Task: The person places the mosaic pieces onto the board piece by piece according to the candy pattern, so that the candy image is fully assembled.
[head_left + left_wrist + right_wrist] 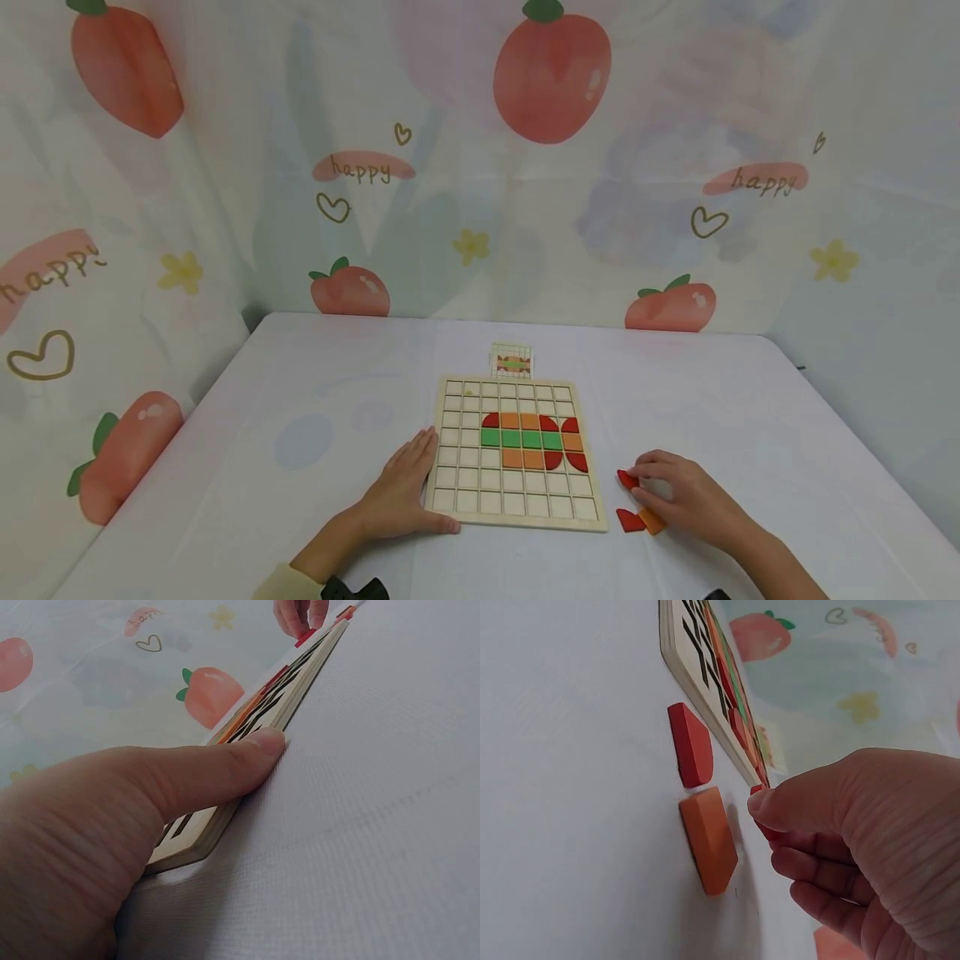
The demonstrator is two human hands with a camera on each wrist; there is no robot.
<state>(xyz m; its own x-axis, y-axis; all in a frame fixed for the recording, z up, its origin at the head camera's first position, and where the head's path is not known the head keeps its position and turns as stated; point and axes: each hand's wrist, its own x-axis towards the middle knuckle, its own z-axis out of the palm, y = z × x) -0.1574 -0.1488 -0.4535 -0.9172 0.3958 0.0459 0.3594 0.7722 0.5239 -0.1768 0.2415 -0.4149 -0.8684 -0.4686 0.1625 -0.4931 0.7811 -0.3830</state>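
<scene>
A wooden grid board (517,503) lies on the table, with red quarter-round, orange and green tiles set in its middle rows and right side. My left hand (405,487) rests at its lower left corner, fingers straight along the left side and thumb on the front edge. To the right of the board, my right hand (686,500) pinches a red quarter-round tile (759,814) between thumb and fingers, low over the table. Just nearer lie another red tile (691,746) and an orange square tile (709,844), close together.
A small pattern card (512,361) with a matching grid picture lies right behind the board. The white-covered table (337,358) meets a fruit-printed cloth (480,200) at the back. Similar cloth hangs at the left and right.
</scene>
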